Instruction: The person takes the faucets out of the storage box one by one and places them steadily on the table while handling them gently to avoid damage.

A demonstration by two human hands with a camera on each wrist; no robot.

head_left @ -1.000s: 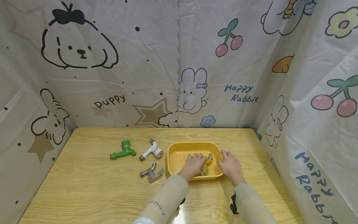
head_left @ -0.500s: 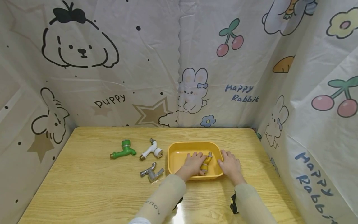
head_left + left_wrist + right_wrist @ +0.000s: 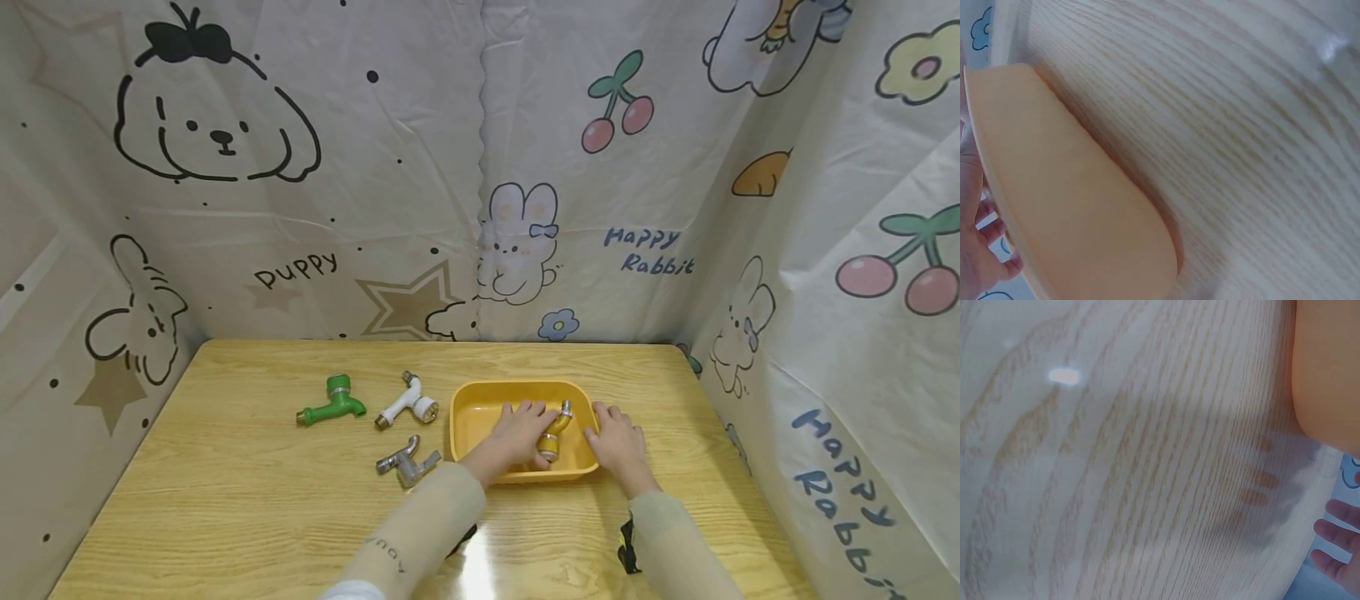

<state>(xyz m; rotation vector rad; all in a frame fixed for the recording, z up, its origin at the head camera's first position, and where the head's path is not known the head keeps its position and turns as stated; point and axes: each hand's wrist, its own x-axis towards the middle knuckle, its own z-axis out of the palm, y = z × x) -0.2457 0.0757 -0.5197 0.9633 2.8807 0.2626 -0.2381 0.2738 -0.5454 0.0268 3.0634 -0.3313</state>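
Note:
A yellow faucet [image 3: 552, 437] with a metal tip lies tilted inside a yellow plastic basin [image 3: 465, 400]. My left hand [image 3: 516, 435] reaches into the basin and holds the faucet's left side, thumb low and fingers across its upper part. The basin's near wall hides much of this hand in the left wrist view. At the basin's right rim is my right hand [image 3: 619, 443], thumb on the inner side and fingers along the outside, holding the rim. In the right wrist view its fingers [image 3: 1337, 534] point down past the basin's corner.
Left of the basin lie three more faucets: a green one [image 3: 332, 402], a white one [image 3: 407, 403] and a grey metal one [image 3: 407, 462]. The wooden table [image 3: 247, 500] has printed cloth walls [image 3: 420, 125] behind it and at both sides.
My left wrist and forearm have swung to the left. The yellow faucet has turned slightly, its tip now a little farther forward, and more of its knob shows. The right hand has stayed put.

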